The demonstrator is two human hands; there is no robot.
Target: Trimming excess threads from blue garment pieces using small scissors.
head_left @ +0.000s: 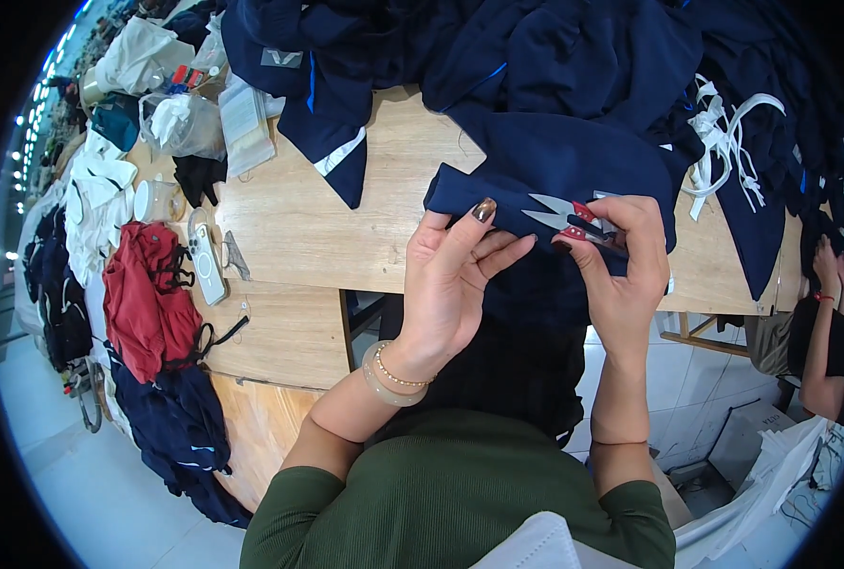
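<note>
Snips (574, 220) pinched in the right hand (621, 275) could nick the navy garment (555, 156) the left hand (450, 284) grips, blades lying against the cloth.

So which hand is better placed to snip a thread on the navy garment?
Probably the right hand: it holds the thread snips with blades over the navy garment. The left hand grips the fabric.

garment (574, 161): we see navy blue, plain
thread snips (574, 220): we see silver blades, red grip
table (298, 228): we see pale wood grain
bundle (147, 294): we see red with black straps
phone (207, 266): we see white
sleeves (460, 484): we see dark green
</note>
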